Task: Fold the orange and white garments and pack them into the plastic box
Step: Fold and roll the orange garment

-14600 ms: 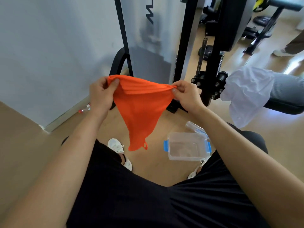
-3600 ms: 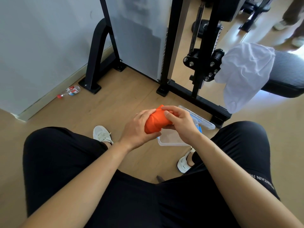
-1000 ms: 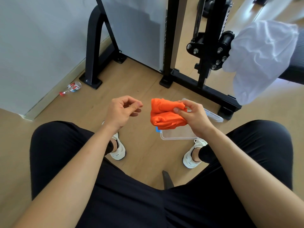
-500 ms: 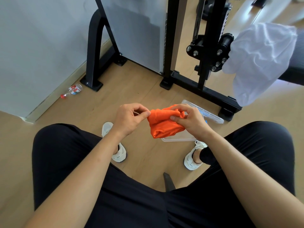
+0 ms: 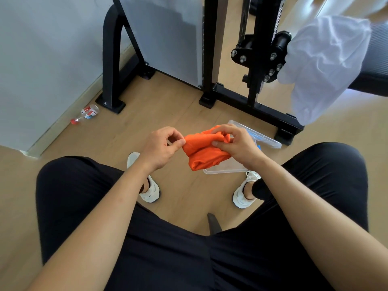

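The orange garment [image 5: 202, 153] is bunched into a small folded bundle in the air above my knees. My right hand [image 5: 235, 143] grips its right side, thumb underneath and fingers on top. My left hand [image 5: 162, 147] pinches its left edge between thumb and forefinger. Directly below the bundle, on the floor, stands the clear plastic box [image 5: 225, 170], mostly hidden by the garment and my right hand. Its clear lid [image 5: 259, 136] with blue clips lies just behind it. The white garment [image 5: 321, 64] hangs crumpled over a grey padded bench at the upper right.
A black exercise machine frame [image 5: 255, 106] stands on the wooden floor just behind the box. A small plastic bottle [image 5: 87, 113] lies by the wall at the left. My white shoes [image 5: 150, 189] and black-trousered legs frame the floor space around the box.
My left hand, apart from the garment a second ago, has come in and pinched its left edge. The bundle has dropped slightly and both hands now hold it.
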